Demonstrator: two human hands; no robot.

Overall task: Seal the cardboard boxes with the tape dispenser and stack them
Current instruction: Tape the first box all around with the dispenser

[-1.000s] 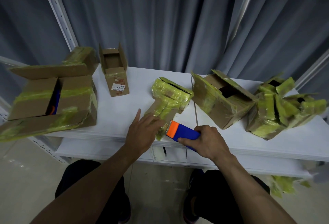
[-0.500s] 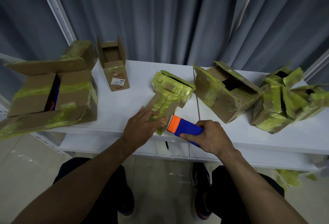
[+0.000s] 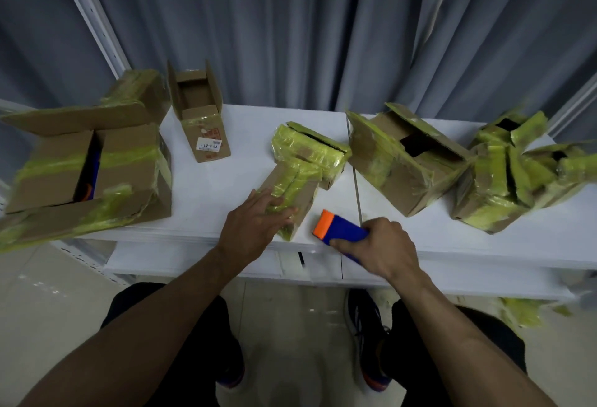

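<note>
Your left hand (image 3: 255,232) lies flat with its fingers out straight. It rests on the long flap of the middle box (image 3: 310,151), which sits on the white table (image 3: 226,186). That flap sticks out toward you and is covered in yellow-green tape.

Your right hand (image 3: 378,248) is curled round the tape dispenser (image 3: 339,230) — it is blue with an orange end. The orange end points at the flap and is just beside it, not touching. The dispenser is near the front edge of the table.

At the far left is a big box (image 3: 87,167). Its top flaps have a gap between them, and something blue and orange shows inside. Behind it, near the grey curtain (image 3: 290,34), a little box (image 3: 203,115) stands with its top open and a white label on its side.

To the right of the middle box is a tilted box (image 3: 403,161) with its flaps apart. Next to that, at the far right, is a messy box (image 3: 510,174) — it has lots of tape and its flaps stick up. Some bits of tape (image 3: 523,313) lie on the floor under the table's right end.
</note>
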